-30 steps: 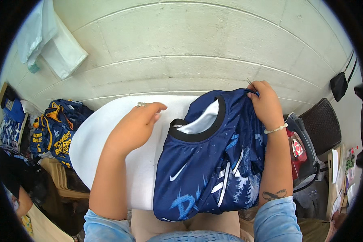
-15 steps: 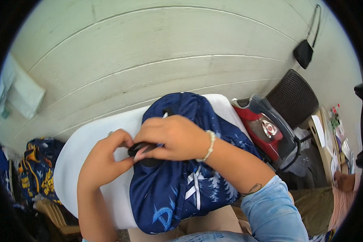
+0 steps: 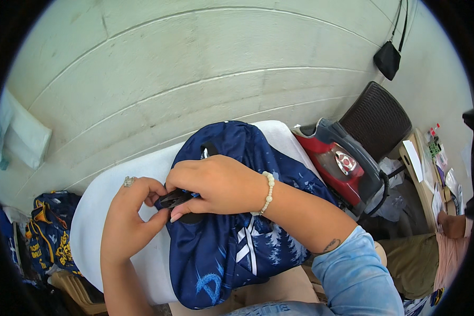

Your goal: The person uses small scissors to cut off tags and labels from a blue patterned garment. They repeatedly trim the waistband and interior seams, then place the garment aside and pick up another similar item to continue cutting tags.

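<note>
A dark blue printed jersey (image 3: 205,250) with white stripes and pale tree shapes is draped over the white padded ironing board (image 3: 97,226). My right hand (image 3: 224,184) is closed around small black thread snips (image 3: 177,198), whose tips point left over the garment. Fingers and thumb of my left hand (image 3: 129,213) pinch at the jersey's edge, right by the snips. What exactly lies between those left fingertips is hidden. Above my right knuckles, a black-and-white strip shows at the collar.
A red and grey iron (image 3: 337,163) stands at the board's right end, its black cord curling down. Behind it is a dark woven chair back (image 3: 378,120). Folded printed garments (image 3: 50,231) lie at the left. Another person's hand (image 3: 452,227) rests near a cluttered table at the right.
My hands stay together at the jersey, with small finger shifts. The snips show more clearly now, and my right thumb sits lower. The whole view has tilted slightly.
</note>
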A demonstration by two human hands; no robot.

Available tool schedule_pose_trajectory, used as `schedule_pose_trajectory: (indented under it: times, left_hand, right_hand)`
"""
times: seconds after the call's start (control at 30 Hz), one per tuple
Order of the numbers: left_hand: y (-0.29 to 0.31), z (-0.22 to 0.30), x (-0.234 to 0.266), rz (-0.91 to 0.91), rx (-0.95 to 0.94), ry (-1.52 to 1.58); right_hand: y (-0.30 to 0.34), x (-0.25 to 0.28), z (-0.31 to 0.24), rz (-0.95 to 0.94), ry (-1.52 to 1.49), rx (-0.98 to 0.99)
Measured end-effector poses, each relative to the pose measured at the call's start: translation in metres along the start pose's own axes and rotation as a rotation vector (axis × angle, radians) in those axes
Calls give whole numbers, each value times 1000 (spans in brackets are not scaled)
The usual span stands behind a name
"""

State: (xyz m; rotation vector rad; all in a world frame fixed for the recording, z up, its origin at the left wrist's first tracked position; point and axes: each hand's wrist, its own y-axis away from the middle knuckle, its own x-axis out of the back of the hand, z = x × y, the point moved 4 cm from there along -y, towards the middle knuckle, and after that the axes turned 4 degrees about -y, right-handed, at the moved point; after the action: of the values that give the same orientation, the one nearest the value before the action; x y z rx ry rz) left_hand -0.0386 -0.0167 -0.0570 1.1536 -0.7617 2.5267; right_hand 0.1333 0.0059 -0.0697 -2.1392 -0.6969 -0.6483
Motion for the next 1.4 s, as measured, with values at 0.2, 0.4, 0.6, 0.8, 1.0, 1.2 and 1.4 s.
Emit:
schedule_pose_trajectory:
  times: [0.2, 0.4, 0.6, 0.8, 1.0, 1.2, 1.4]
  left_hand:
    - [2, -5, -13, -222, 49, -11]
    - [2, -10, -18, -277, -105, -92]
    - [6, -14, -6, -104, 220, 646]
    - [8, -19, 6, 198, 135, 853]
    - [10, -18, 3, -141, 348, 753]
    - [9, -31, 14, -223, 419, 406]
    - [-6, -46, 42, 625, 192, -38]
  right_hand:
    - [4, -8, 7, -154, 50, -61]
    - [2, -7, 2, -62, 216, 19]
    - [4, 11, -9, 346, 219, 156]
    - [2, 8, -9, 222, 8, 99]
    - [2, 29, 1, 448, 4, 40]
    - [8, 43, 9, 712, 87, -49]
    - [9, 48, 15, 725, -92, -212]
